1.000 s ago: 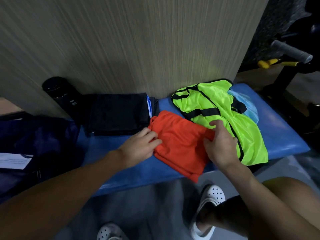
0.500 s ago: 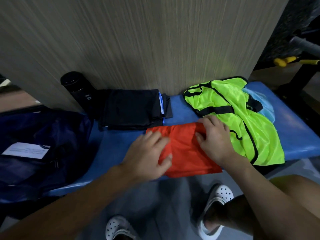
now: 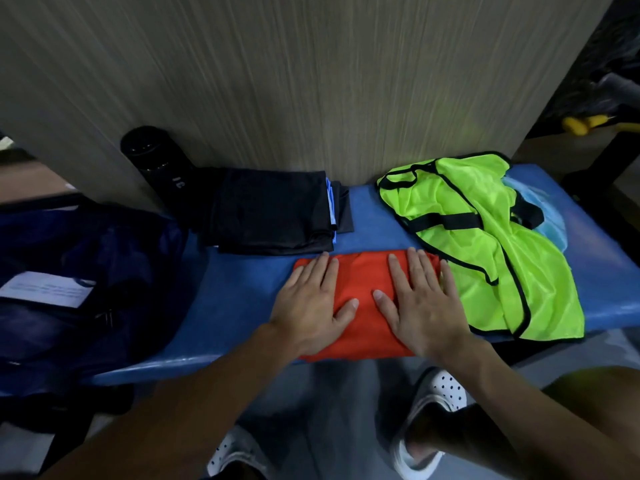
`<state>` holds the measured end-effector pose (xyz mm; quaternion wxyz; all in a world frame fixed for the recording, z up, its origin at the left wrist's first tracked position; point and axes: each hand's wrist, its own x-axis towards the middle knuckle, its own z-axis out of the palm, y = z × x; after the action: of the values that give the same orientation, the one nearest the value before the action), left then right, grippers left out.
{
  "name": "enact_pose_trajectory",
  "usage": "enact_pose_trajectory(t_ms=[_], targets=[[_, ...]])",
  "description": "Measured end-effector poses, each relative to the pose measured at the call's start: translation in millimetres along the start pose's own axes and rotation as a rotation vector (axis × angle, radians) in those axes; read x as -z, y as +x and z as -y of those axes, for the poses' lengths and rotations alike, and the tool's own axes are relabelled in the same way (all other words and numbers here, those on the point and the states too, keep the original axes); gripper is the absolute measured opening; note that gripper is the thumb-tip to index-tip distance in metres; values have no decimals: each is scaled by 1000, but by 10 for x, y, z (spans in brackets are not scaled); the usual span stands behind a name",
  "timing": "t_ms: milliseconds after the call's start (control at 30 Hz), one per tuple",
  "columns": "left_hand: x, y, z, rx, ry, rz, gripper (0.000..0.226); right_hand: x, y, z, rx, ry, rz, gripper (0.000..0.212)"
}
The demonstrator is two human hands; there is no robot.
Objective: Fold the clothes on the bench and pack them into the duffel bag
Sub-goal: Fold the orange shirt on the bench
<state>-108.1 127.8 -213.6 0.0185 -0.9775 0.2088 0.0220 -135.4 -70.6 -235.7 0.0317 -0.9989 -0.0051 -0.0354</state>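
Nearest, on the grey floor below the bench's front edge, are two white shoes with holes, one (image 3: 239, 452) to the left and one (image 3: 438, 393) to the right.

Above them both forearms reach onto the blue bench (image 3: 242, 299). The left hand (image 3: 311, 306) and the right hand (image 3: 424, 306) lie flat, palms down, side by side on a folded orange garment (image 3: 363, 271). The fingers are straight and spread and grip nothing; they only press the cloth. The thumbs point toward each other with a strip of orange between them. The garment is a neat rectangle at the front edge of the bench, about midway along it, and its near border overhangs that edge slightly.

Just beside the right hand, toward the right end of the bench, a bright green vest (image 3: 485, 244) with black trim lies crumpled and unfolded. It covers part of a pale blue cloth (image 3: 554, 220) at the far right corner.

At the left end sits the dark blue duffel bag (image 3: 104, 244), open, with a white card (image 3: 48, 289) in it.

Farther back, along the rear edge, is a folded pile of black clothes (image 3: 270, 209). A black bottle (image 3: 152, 157) is at its left, against the wood-grain wall (image 3: 311, 81).
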Motion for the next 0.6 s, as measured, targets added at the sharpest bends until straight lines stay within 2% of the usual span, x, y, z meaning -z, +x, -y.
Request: enact_pose_trajectory(t_ms=[200,267,400,500,600], targets=[[-5,-76,-10,139,-15,51,104,25,-40,-29,-83,-2,46,87],[59,-47,17,113,-20,-3,94,45,-26,-80,-50,-18,17,82],[177,162,171,78,-40,-67,69,152,174,-191,20,21,-113,55],[128,253,235,87,-144,-41,48,148,282,-199,39,106,-108,58],[70,253,302,77,-179,-89,53,115,345,-191,24,91,-84,46]])
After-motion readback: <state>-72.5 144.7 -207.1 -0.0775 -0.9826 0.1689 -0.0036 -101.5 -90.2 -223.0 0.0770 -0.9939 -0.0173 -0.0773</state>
